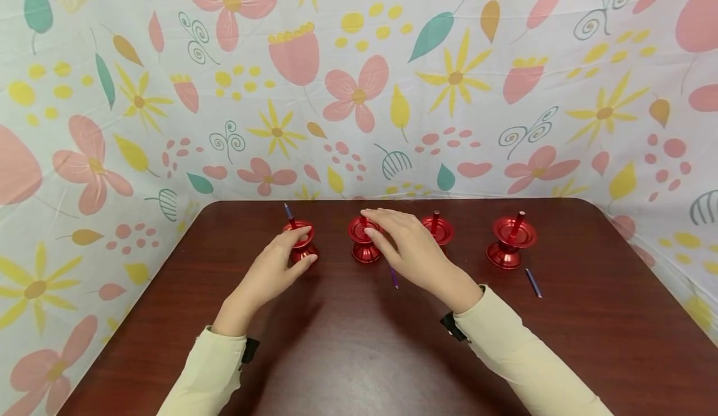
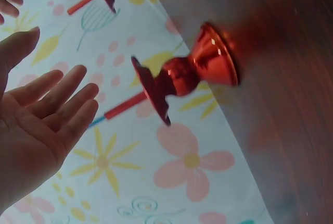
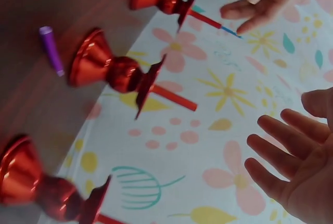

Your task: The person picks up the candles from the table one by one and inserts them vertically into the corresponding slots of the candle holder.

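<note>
My left hand (image 1: pixel 272 269) hovers beside the leftmost red metallic candle holder (image 1: pixel 303 255), fingers loosely spread with nothing in them. From that holder's upright red tube (image 2: pixel 125 105) sticks a thin blue stick (image 1: pixel 288 211). Above and in front of the second holder (image 1: pixel 366 251) is my right hand (image 1: pixel 412 247), its palm bare and fingers relaxed in the right wrist view. The second holder's red tube (image 3: pixel 176 99) has no stick in it. A short purple stick (image 3: pixel 51 51) lies on the table near this holder's base, partly behind my right hand in the head view.
A third red holder (image 1: pixel 443 232) stands partly hidden behind my right hand. Farther right is a fourth holder (image 1: pixel 505 255), with a thin blue stick (image 1: pixel 533 282) lying before it. The dark wooden table (image 1: pixel 336 353) ends at a floral cloth backdrop (image 1: pixel 359 91).
</note>
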